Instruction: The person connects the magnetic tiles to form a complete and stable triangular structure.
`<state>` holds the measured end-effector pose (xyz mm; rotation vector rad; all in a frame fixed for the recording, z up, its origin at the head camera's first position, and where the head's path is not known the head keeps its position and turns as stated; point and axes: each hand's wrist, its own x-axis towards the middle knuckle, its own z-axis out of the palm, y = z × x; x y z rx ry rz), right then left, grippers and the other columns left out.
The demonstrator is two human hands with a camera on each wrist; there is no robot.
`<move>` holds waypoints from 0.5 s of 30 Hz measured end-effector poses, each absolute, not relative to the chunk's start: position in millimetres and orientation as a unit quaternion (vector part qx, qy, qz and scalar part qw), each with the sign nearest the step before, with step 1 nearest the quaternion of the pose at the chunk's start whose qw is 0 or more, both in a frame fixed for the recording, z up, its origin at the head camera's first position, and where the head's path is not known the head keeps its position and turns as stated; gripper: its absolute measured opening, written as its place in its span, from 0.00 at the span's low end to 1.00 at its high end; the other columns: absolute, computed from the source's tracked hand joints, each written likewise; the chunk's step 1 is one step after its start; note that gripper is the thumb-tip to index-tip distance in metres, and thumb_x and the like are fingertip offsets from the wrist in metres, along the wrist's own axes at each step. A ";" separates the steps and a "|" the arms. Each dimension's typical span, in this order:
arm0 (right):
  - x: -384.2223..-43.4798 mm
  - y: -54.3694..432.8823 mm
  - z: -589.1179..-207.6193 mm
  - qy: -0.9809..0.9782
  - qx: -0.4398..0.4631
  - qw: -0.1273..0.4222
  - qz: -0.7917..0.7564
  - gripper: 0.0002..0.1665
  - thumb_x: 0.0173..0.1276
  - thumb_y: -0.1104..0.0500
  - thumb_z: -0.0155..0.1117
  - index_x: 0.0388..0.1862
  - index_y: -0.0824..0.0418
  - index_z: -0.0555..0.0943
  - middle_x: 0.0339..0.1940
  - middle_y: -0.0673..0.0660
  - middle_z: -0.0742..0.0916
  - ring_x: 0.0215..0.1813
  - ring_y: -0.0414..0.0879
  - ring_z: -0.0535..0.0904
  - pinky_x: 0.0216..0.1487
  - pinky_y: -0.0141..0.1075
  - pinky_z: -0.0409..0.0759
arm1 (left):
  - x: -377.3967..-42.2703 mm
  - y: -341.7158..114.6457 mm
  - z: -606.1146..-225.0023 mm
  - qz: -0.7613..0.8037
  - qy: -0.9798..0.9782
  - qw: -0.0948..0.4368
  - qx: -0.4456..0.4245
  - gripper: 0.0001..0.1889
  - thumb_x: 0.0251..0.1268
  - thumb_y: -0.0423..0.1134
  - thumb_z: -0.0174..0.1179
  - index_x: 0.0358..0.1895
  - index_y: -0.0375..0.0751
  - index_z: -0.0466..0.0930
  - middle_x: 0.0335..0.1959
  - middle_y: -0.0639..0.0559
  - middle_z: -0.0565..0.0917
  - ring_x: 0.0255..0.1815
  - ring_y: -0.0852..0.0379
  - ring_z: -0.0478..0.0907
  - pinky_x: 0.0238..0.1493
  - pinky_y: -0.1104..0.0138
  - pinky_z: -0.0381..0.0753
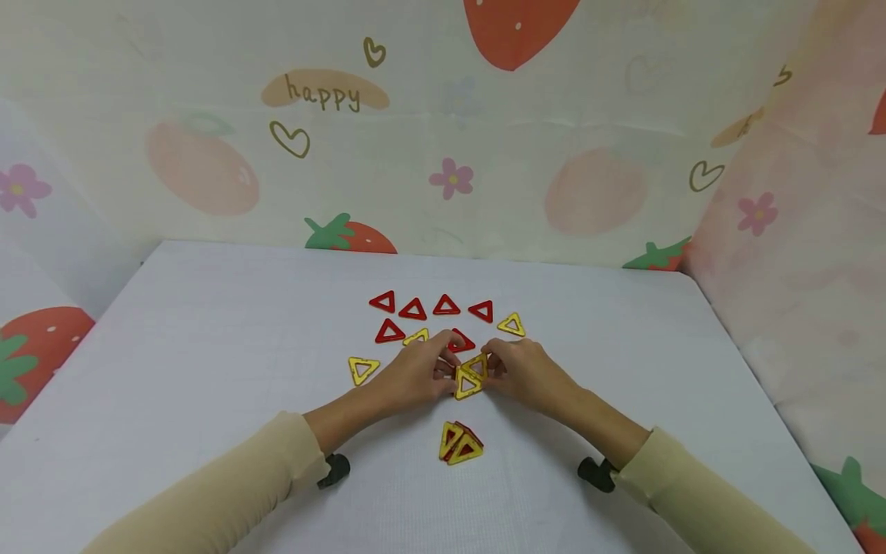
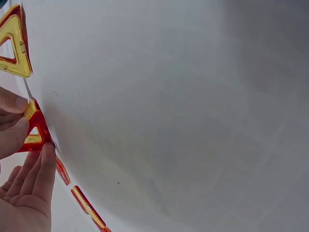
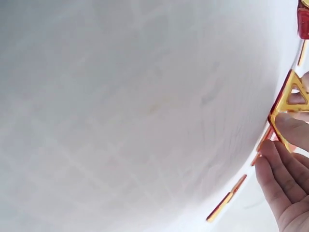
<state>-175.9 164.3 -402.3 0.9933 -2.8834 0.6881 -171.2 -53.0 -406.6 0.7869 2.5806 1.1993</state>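
In the head view both hands meet over the middle of the table around a small group of triangular magnetic tiles (image 1: pixel 468 393), joined at an angle, yellow toward me. The left hand (image 1: pixel 425 373) pinches the group's left side; its wrist view shows a red triangular tile (image 2: pixel 43 129) beside the fingers. From the right, the other hand (image 1: pixel 522 371) pinches a yellow triangular tile (image 3: pixel 299 107) between thumb and fingers. Closer to me stands a small pyramid (image 1: pixel 465 458) of yellow and red tiles, touched by neither hand.
Behind the hands lie several loose red triangular tiles (image 1: pixel 413 316) in loose rows. A yellow tile (image 1: pixel 512 332) lies at the right, another yellow one (image 1: pixel 354 372) at the left, and one more is partly covered by the left hand. A printed cloth (image 1: pixel 415 138) hangs behind the white table (image 1: pixel 228 323).
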 end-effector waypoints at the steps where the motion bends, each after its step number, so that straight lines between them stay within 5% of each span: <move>1: -176.0 164.5 -402.3 -0.921 0.321 0.009 0.221 0.20 0.56 0.65 0.77 0.48 0.65 0.82 0.36 0.54 0.88 0.37 0.43 0.84 0.41 0.33 0.84 | -171.5 -52.9 -406.8 0.407 0.869 0.093 0.267 0.28 0.58 0.28 0.70 0.62 0.36 0.69 0.46 0.47 0.86 0.48 0.54 0.85 0.49 0.65 0.83; 15: -179.1 159.8 -399.5 -0.908 0.343 -0.004 0.238 0.09 0.63 0.65 0.72 0.42 0.65 0.85 0.34 0.52 0.89 0.35 0.39 0.82 0.41 0.31 0.83 | -172.7 -52.1 -410.0 0.399 0.873 0.086 0.266 0.29 0.59 0.29 0.70 0.63 0.37 0.69 0.46 0.47 0.86 0.46 0.55 0.85 0.49 0.66 0.83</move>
